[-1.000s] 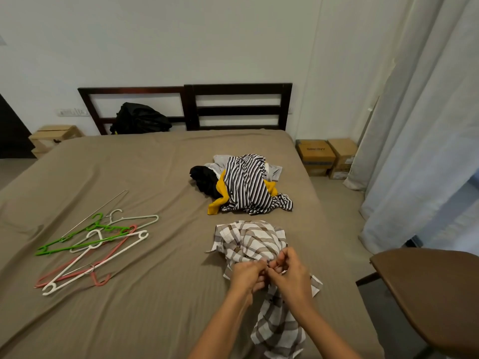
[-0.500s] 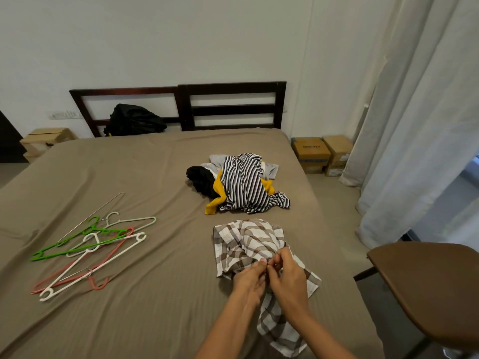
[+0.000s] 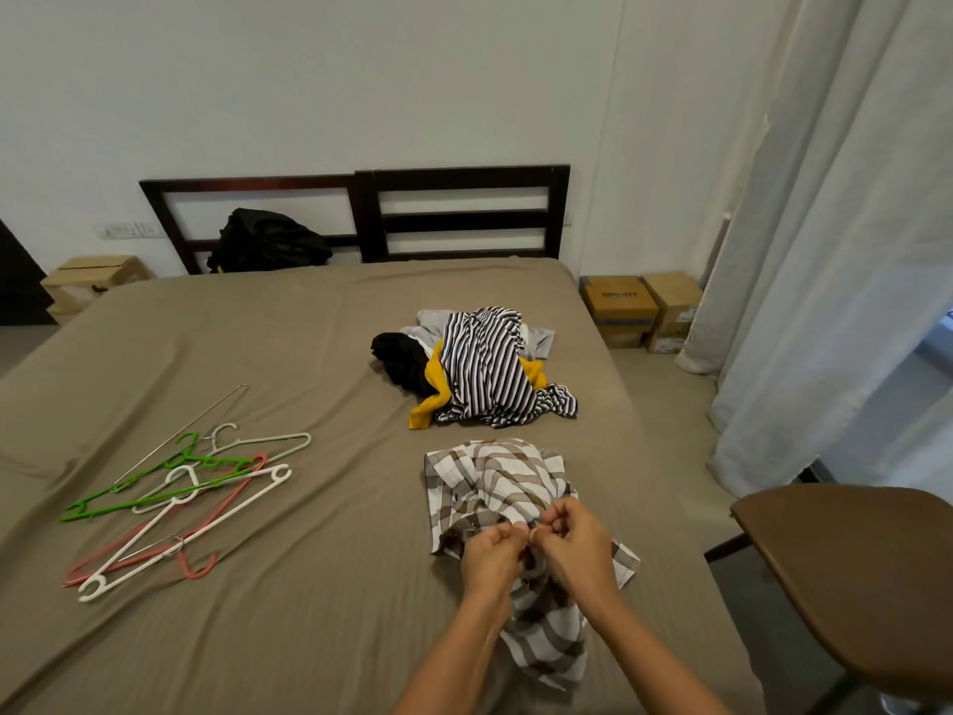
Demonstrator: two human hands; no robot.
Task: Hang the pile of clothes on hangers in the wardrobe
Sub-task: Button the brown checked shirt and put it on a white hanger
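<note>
the bed (image 3: 258, 637) takes up most of what i see, its brown sheet spread flat. further up it lies the pile of clothes (image 3: 479, 369), striped top over yellow and black, not yet touched. off to my left the hangers (image 3: 175, 498) lie tangled together, well apart from my work. right in front of me is the checked shirt (image 3: 495, 487), bunched on the sheet, its tail trailing toward me. my left hand (image 3: 490, 557) and my right hand (image 3: 572, 544) both pinch its cloth close together, fingers curled, probably at a button, though that is too small to tell. if i tug hard i could strain the cloth; pulling one hanger from the tangle may drag the others along.
</note>
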